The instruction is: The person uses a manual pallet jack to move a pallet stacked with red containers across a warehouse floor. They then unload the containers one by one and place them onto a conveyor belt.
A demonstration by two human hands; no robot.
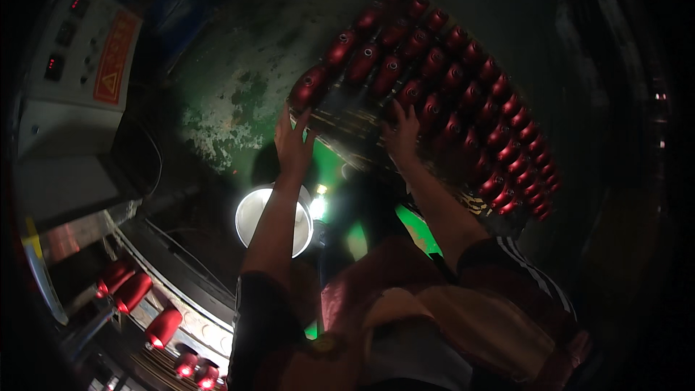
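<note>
Left hand (292, 150) at the nearest corner of the bottle rows, thumb and fingers apart just below a glossy red bottle (309, 84); contact or a slight gap, impossible to tell, and likewise any firm hold. Right hand (400, 137) farther right, fingers spread and not closed on anything, tips just beside another red bottle (410, 91) at the near edge.

Between the hands, a bare streaked strip of the board (347, 124), with no bottle on it. Beyond and to the right, many more red bottles (436, 61) in close, slanting rows, necks mostly upward. By the look of it, most of the board already filled, with the strip between the hands left unfilled.

Below the left hand, partly behind the forearm, a round white bowl (255, 219) beside a bright light (318, 203). Farther out, lower left, several red bottles (164, 327) on a rack (187, 309), apart from the board: possibly still to be handled.
</note>
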